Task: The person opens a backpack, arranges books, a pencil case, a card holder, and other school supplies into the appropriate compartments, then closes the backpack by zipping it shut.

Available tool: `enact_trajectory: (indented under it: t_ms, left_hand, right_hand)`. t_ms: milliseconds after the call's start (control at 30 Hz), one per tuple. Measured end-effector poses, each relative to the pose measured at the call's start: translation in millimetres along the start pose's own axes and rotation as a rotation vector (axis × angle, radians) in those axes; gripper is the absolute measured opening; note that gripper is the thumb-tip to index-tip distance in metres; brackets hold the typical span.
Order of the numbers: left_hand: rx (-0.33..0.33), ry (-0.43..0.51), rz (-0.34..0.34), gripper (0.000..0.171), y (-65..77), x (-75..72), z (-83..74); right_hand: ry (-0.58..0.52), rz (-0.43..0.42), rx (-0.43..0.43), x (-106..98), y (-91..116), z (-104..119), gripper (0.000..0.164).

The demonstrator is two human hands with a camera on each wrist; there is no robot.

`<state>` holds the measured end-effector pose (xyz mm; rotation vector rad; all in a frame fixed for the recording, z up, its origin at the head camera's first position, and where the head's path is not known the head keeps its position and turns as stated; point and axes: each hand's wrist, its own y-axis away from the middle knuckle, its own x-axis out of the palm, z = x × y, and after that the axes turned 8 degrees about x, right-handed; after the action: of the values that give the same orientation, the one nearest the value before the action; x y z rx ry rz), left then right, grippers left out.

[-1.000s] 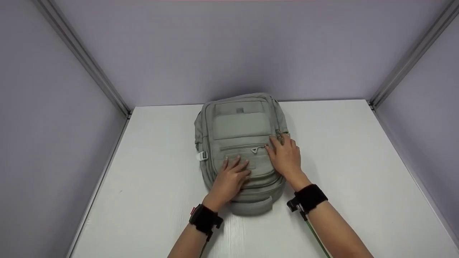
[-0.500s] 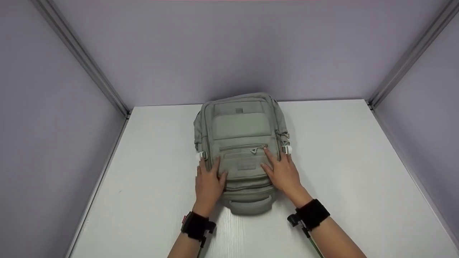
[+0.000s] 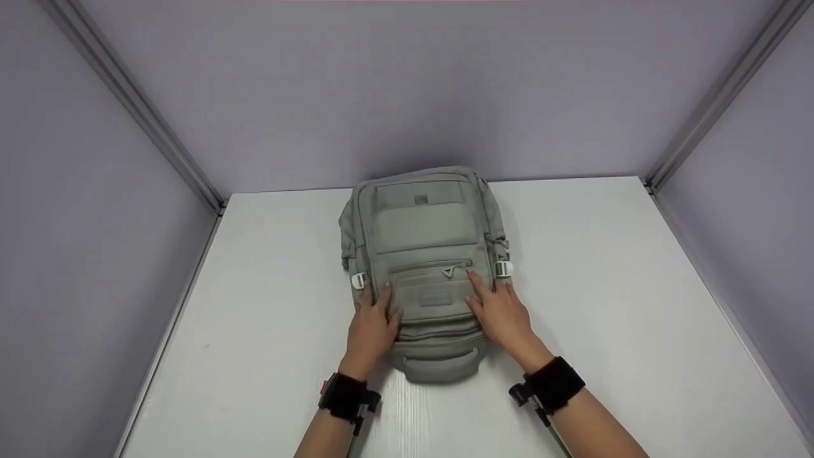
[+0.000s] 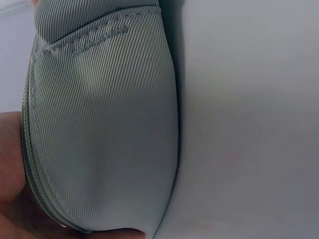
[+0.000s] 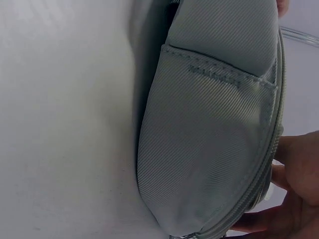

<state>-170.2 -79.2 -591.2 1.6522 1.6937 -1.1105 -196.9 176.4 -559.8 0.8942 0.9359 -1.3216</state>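
Note:
A grey-green backpack (image 3: 426, 229) lies front side up on the white table, its carry handle (image 3: 442, 367) toward the person. My left hand (image 3: 371, 327) rests on the backpack's left side, fingers spread, just below a white buckle (image 3: 358, 280). Along the opposite side lies my right hand (image 3: 505, 315), its fingers extended below another white buckle (image 3: 503, 269). Its index fingertip is close to the front pocket's zipper pull (image 3: 448, 272). Both wrist views show the backpack's ribbed fabric end (image 4: 104, 124) close up, with parts of each hand at the edge.
The white table (image 3: 267, 305) extends on both sides of the backpack. Pale panels (image 3: 420, 83) with metal corner posts stand behind and beside it. Each wrist wears a black strap (image 3: 554, 383) with a camera and cable.
My left hand has moved left from the backpack's front to its side. My right hand has slid down from the side zipper area. Over the last half second both hands stay nearly still.

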Motion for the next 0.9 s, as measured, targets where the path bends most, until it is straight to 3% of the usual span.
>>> enact_trajectory:
  t_ms: [233, 533, 900]
  left_hand:
    - [0.044, 0.006, 0.025, 0.058, -15.9, 1.4, 3.6]
    - [0.035, 0.044, 0.097, 0.06, -37.0, 3.6, 6.2]
    - [0.026, 0.001, 0.179, 0.06, -55.2, 1.6, 7.1]
  right_hand:
    - [0.001, -0.004, 0.008, -3.0, -9.9, -1.3, 0.055]
    - [0.014, 0.038, 0.043, -7.9, -25.2, -5.9, 0.057]
    - [0.019, 0.061, 0.054, -9.7, -38.4, -5.0, 0.058]
